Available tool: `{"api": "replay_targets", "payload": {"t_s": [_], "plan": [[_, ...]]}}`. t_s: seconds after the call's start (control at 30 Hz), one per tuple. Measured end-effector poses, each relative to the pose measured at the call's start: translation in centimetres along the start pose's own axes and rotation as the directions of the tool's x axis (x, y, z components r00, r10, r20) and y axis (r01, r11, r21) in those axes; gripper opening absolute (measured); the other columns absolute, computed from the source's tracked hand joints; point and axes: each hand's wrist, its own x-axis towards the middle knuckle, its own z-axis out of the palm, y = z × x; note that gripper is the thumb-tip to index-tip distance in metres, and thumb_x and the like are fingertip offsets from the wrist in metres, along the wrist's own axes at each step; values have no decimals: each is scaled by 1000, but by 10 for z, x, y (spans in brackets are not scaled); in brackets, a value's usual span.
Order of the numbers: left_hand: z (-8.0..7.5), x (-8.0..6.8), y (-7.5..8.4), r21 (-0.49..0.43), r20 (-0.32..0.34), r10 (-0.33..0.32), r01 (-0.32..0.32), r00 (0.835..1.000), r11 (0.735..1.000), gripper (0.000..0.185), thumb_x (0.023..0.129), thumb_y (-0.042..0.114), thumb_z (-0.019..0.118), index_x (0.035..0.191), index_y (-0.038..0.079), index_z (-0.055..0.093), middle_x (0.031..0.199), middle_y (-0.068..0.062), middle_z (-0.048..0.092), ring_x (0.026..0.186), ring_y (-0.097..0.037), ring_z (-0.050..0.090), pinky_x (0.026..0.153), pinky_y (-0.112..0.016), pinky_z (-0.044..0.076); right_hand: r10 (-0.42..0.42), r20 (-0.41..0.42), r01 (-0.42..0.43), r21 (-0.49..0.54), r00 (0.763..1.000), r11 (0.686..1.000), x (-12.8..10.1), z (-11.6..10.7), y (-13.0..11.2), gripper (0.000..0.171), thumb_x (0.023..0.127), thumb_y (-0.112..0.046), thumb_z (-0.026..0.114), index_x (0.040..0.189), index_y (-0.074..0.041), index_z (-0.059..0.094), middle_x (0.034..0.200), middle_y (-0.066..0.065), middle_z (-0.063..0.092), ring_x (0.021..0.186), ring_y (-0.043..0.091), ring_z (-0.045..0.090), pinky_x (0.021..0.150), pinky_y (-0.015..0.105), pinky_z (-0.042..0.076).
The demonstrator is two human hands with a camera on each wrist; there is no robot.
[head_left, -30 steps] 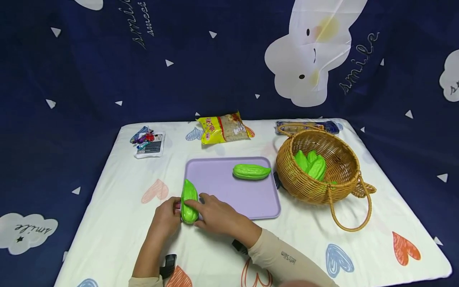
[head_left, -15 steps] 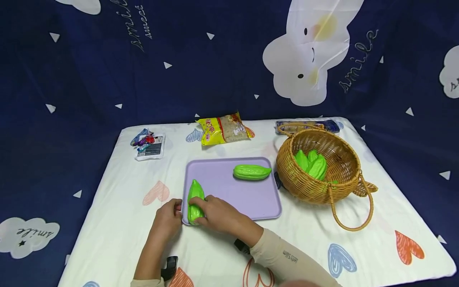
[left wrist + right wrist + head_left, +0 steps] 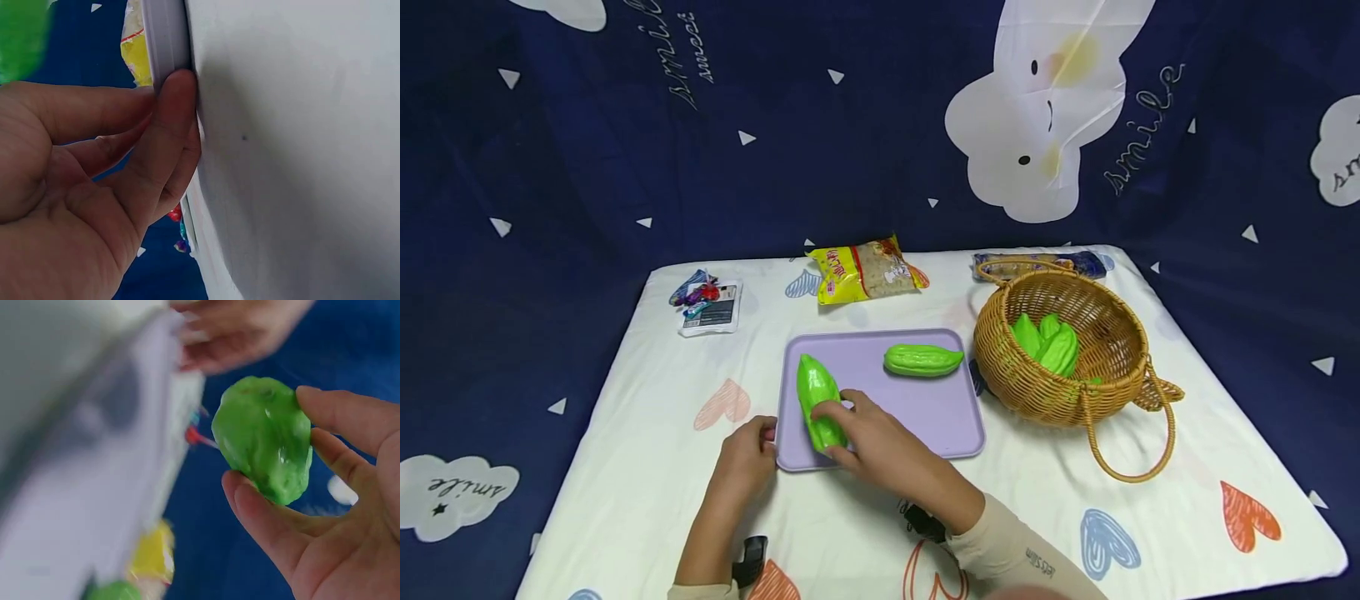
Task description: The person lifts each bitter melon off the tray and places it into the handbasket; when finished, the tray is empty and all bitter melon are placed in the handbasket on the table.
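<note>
A lilac tray (image 3: 910, 421) lies on the white cloth. My left hand (image 3: 747, 458) pinches its left rim; in the left wrist view thumb and fingers meet at the tray's edge (image 3: 167, 37). Over the tray's left part, my right hand (image 3: 880, 437) grips a bright green bitter melon (image 3: 816, 387) between thumb and fingers. The right wrist view shows this bitter melon (image 3: 265, 440) end-on, held up off the tray. A second bitter melon (image 3: 922, 360) lies crosswise at the tray's back right.
Right of the tray stands a wicker basket (image 3: 1022, 392) with several bitter melons (image 3: 1060, 350) inside and a looped handle (image 3: 1135, 477). Along the back lie a yellow food bag (image 3: 868, 271), a dark blue packet (image 3: 1086, 265) and a flat white packet (image 3: 718, 312) with small wrapped items.
The right hand has lifted the bitter melon from the tray's left edge and carried it a little to the right, tilting its tip leftward. The left hand stays at the rim.
</note>
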Motion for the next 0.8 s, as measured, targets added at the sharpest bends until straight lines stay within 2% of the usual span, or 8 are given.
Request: {"api": "replay_targets", "payload": {"t_s": [0.1, 0.17, 0.3, 0.43, 0.53, 0.6, 0.7, 0.8], "plan": [[0, 1, 0, -5, 3, 8, -8, 1000, 1000, 35, 88, -5, 52, 122, -10, 56, 101, -15, 63, 89, -25, 60, 77, -40, 49, 46, -123, -41, 39, 991, 998, -11, -27, 6, 46, 89, -25, 70, 131, -26, 52, 139, 19, 46, 114, 32, 58, 88, 45, 53], [0, 1, -1, -5, 1, 17, -17, 1000, 1000, 35, 88, -5, 52, 122, -10, 56, 101, -15, 63, 89, -25, 60, 77, -40, 49, 95, -228, -87, 45, 969, 995, -20, -46, 14, 46, 88, -23, 71, 130, -26, 53, 142, 20, 44, 115, 35, 58, 87, 50, 52], [-1, 1, -1, 0, -2, 24, -24, 1000, 1000, 35, 88, -4, 52, 122, -10, 57, 101, -15, 64, 89, -26, 60, 79, -41, 48, 213, -407, -205, 63, 888, 977, -42, -84, 39, 46, 87, -19, 71, 130, -22, 53, 143, 22, 41, 113, 41, 56, 85, 57, 51], [-1, 2, 0, 4, -5, 23, -23, 1000, 1000, 35, 88, -4, 52, 122, -10, 56, 101, -15, 63, 90, -26, 60, 79, -41, 48, 320, -518, -313, 104, 793, 944, -60, -110, 70, 44, 90, -15, 67, 131, -17, 51, 143, 23, 37, 115, 44, 51, 87, 61, 46], [-1, 2, 0, 7, -7, 18, -18, 1000, 1000, 35, 88, -4, 52, 122, -9, 56, 101, -14, 63, 89, -25, 60, 78, -40, 49, 394, -561, -404, 113, 728, 908, -69, -119, 92, 43, 90, -13, 64, 131, -16, 51, 143, 25, 36, 120, 46, 45, 90, 63, 42], [-1, 1, 0, 8, -8, 17, -16, 1000, 1000, 34, 88, -4, 52, 122, -10, 57, 100, -14, 63, 89, -25, 60, 77, -40, 48, 431, -565, -455, 107, 704, 884, -73, -120, 103, 43, 90, -12, 63, 131, -15, 51, 143, 28, 34, 123, 48, 42, 91, 65, 40], [0, 0, -1, 7, -9, 15, -15, 1000, 1000, 34, 88, -4, 52, 122, -9, 57, 100, -14, 63, 88, -25, 59, 78, -40, 48, 480, -545, -513, 104, 688, 852, -78, -119, 115, 43, 91, -14, 61, 133, -14, 50, 144, 30, 33, 126, 49, 38, 92, 66, 37], [1, -1, -1, 1, -4, 22, -22, 1000, 1000, 34, 88, -5, 51, 121, -10, 57, 99, -14, 63, 88, -25, 59, 78, -41, 48, 526, -508, -561, 98, 682, 822, -81, -119, 123, 44, 93, -17, 58, 136, -15, 48, 147, 31, 29, 127, 51, 36, 91, 67, 37]]}}
